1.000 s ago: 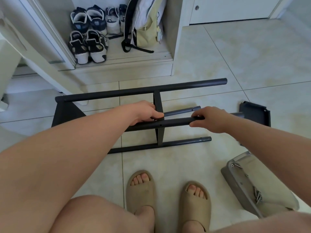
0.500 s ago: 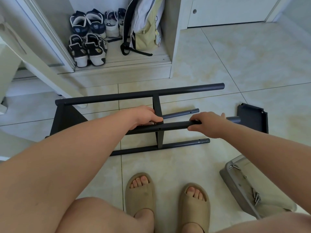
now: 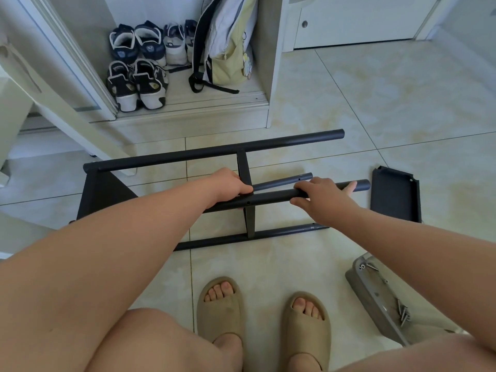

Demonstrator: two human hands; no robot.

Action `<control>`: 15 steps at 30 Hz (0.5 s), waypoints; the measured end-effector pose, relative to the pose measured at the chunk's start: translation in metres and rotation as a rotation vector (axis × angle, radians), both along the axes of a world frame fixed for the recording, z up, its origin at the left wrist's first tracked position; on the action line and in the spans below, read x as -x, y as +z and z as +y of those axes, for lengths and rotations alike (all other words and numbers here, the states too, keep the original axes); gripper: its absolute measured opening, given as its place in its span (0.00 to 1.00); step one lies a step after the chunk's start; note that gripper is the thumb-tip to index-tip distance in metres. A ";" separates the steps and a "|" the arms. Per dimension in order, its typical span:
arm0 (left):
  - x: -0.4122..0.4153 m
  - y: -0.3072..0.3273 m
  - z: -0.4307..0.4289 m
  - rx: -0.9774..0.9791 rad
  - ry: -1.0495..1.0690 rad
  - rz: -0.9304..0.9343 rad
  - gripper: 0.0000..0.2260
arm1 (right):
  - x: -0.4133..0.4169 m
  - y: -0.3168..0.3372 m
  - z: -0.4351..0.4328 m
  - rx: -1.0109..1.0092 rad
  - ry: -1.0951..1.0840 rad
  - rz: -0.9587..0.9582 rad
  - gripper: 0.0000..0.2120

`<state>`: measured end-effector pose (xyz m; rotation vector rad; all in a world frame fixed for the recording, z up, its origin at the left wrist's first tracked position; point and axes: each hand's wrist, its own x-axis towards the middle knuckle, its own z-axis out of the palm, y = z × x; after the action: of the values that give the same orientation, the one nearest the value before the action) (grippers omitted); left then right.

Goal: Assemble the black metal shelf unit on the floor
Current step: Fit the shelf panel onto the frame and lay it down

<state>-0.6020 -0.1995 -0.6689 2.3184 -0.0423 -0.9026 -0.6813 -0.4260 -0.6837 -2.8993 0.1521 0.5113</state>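
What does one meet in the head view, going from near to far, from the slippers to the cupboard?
Beige slippers, nearest black tube, gripped black tube, short black tube, farthest black tube, sneakers in the cupboard.

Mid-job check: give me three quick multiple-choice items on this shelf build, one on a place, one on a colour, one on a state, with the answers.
1. Where is the grey tray of screws?
A. on the floor at the person's right
B. in the shoe cupboard
C. in the person's lap

2. What colour are the slippers?
A. black
B. tan
C. red

3. What is the left hand doing?
A. hanging idle
B. holding a screw
C. gripping a tube of the frame

Answers:
1 A, it lies on the tiles right of the feet.
2 B, both are tan.
3 C, its fingers curl round the tube by the crossbar.
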 end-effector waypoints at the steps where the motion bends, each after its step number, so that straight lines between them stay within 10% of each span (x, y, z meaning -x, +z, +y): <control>1: 0.003 -0.001 -0.002 -0.002 -0.002 -0.012 0.13 | 0.003 0.000 -0.001 0.009 0.008 -0.001 0.15; 9: 0.028 0.009 -0.038 -0.258 0.158 -0.414 0.25 | 0.050 0.004 -0.054 0.079 0.218 -0.052 0.32; 15: 0.054 0.027 -0.107 -0.001 -0.284 -0.896 0.17 | 0.104 0.008 -0.122 0.179 0.119 0.033 0.33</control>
<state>-0.6560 -0.3062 -0.6421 2.5647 -0.7510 0.0840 -0.7849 -0.5484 -0.6756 -3.0891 0.0318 0.5946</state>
